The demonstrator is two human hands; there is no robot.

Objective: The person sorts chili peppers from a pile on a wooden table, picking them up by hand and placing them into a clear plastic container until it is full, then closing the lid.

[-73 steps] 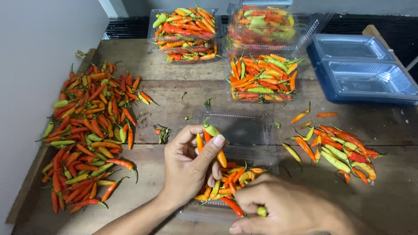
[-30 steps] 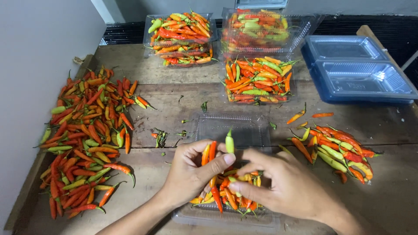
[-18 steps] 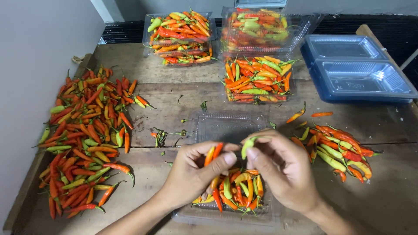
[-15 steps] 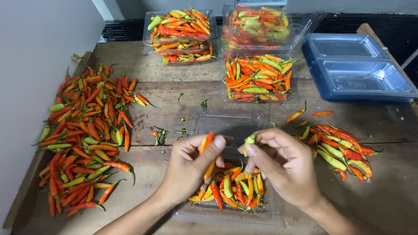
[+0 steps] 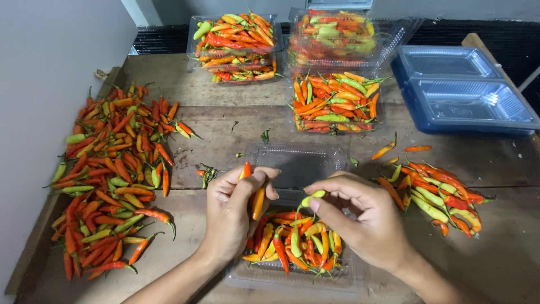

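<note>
My left hand (image 5: 230, 217) grips a couple of orange chillies (image 5: 257, 201), their tips sticking up between thumb and fingers. My right hand (image 5: 365, 219) pinches a pale green chilli (image 5: 311, 197) between thumb and forefinger, just above a clear plastic tray (image 5: 247, 276). That tray lies under both hands and holds several red, orange and green chillies (image 5: 295, 242). Its open lid (image 5: 298, 163) lies flat behind it.
A large heap of loose chillies (image 5: 112, 180) covers the table's left side by a grey wall. A smaller heap (image 5: 436, 188) lies at right. Filled clear trays (image 5: 236, 48) (image 5: 334, 101) (image 5: 337, 31) stand at the back, beside stacked blue-tinted empty trays (image 5: 467, 93).
My right hand came up from the tray's near edge, took the green chilli from my left hand's fingers and drew it to the right. My left hand still holds orange chillies.
</note>
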